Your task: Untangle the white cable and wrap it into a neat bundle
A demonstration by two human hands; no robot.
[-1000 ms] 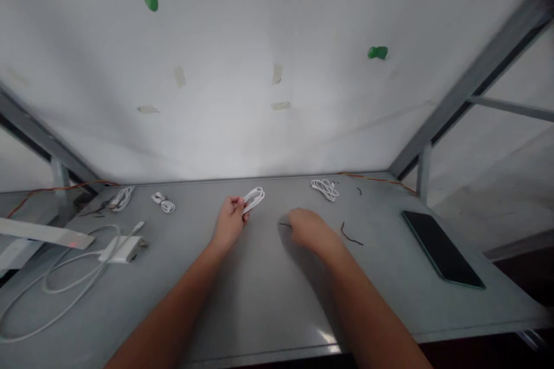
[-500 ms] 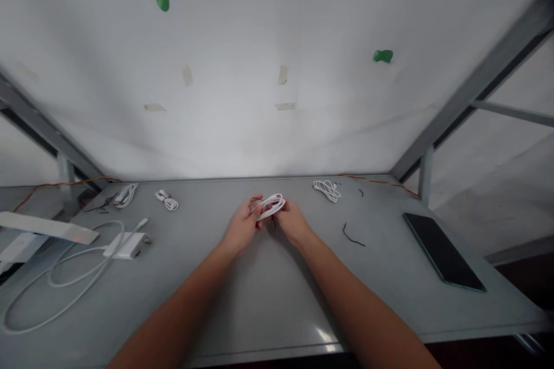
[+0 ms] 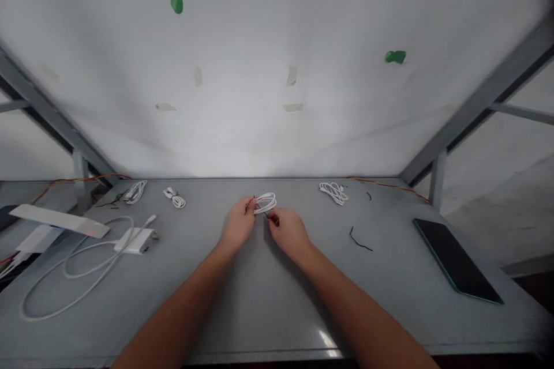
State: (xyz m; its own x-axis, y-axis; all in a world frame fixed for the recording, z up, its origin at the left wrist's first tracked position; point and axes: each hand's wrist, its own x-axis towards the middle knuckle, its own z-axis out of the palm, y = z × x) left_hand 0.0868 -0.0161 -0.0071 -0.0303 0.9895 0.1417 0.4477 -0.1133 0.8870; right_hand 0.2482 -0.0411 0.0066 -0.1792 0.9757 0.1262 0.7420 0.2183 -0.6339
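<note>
My left hand is shut on a small coil of white cable, held just above the grey table. My right hand sits close beside it, with its fingertips pinching a short thin black wire. That wire's upper end reaches toward the coil. Part of the wire is hidden by my fingers.
Several bundled white cables lie along the table's back edge. To the left are a white charger with a long looped cable and a white strip. To the right lie a bent black wire and a black tablet.
My hands have come together at the middle of the table, with the right hand moving left from the black wire's spot. The coil now sits between them, and the view has shifted slightly.
</note>
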